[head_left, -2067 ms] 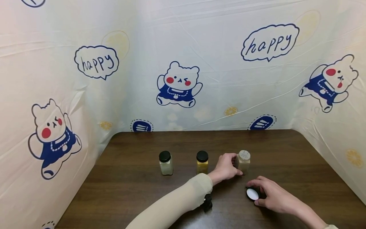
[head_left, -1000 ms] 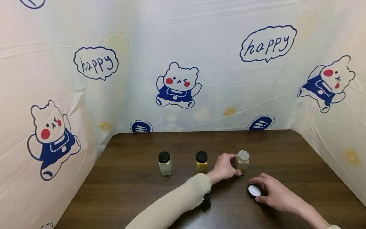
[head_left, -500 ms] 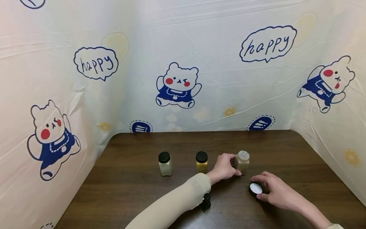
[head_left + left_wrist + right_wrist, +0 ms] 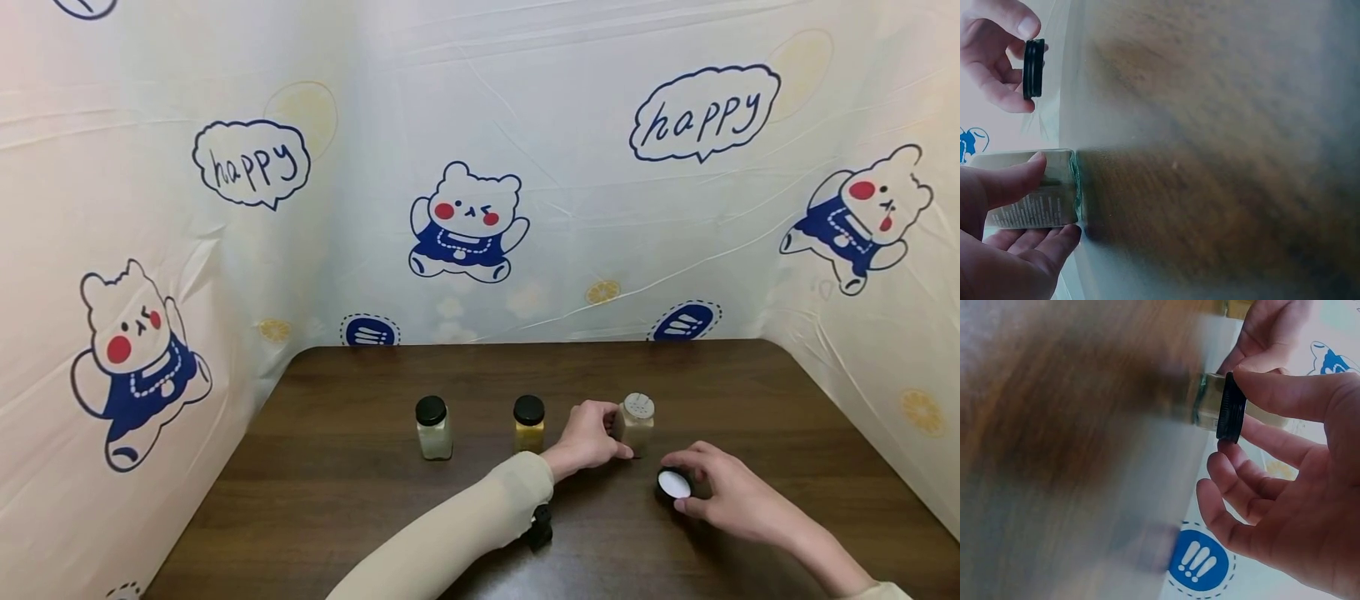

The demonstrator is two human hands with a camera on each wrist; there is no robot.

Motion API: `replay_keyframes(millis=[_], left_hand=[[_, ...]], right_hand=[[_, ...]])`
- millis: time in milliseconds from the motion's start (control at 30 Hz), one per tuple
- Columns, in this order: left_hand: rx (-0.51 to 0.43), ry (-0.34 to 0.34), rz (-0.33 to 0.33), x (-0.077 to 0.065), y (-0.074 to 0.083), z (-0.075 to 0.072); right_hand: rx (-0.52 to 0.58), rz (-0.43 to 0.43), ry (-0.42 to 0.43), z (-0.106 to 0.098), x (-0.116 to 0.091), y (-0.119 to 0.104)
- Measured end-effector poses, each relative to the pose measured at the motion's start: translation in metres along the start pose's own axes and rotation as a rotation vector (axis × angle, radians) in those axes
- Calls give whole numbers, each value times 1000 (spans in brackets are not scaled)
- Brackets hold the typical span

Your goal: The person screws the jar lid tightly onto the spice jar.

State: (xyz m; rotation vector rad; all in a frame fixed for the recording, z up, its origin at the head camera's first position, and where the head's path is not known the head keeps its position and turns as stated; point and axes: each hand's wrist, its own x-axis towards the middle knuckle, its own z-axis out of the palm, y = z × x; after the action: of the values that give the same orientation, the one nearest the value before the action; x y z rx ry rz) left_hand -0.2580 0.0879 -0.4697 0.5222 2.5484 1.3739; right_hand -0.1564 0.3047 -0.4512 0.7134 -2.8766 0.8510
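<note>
My left hand [image 4: 588, 437] grips a square glass spice jar [image 4: 639, 429] of beige powder from its left side; the jar stands upright on the table. Its perforated shaker top [image 4: 639, 406] is uncovered. In the left wrist view the thumb lies along the jar [image 4: 1032, 187], beside a printed label. Nearer the front and to the right, my right hand [image 4: 738, 492] pinches a round black lid [image 4: 674, 485] by its rim, white inner side facing up. The right wrist view shows the lid [image 4: 1232, 409] between thumb and fingers, overlapping the jar behind it.
Two more jars with black lids stand to the left on the brown wooden table [image 4: 337, 500]: one with yellow contents [image 4: 529, 429], close by the left forearm, and one with pale contents [image 4: 434, 433]. A printed curtain [image 4: 337, 250] surrounds the table's back and sides.
The right hand has carried the black lid a little farther from me and slightly right. The left hand and the jar it holds have stayed in place.
</note>
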Motion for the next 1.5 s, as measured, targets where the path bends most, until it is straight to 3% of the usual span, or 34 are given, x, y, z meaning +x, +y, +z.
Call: replay_keyframes(millis=[700,1500], left_hand=[[-1,-6,-9,-1,0,0],[-10,-13,-3,0,-1,0]], right_hand=[[-16,85,-25,-9,8,-3],[12,152,156,-18,14,-10]])
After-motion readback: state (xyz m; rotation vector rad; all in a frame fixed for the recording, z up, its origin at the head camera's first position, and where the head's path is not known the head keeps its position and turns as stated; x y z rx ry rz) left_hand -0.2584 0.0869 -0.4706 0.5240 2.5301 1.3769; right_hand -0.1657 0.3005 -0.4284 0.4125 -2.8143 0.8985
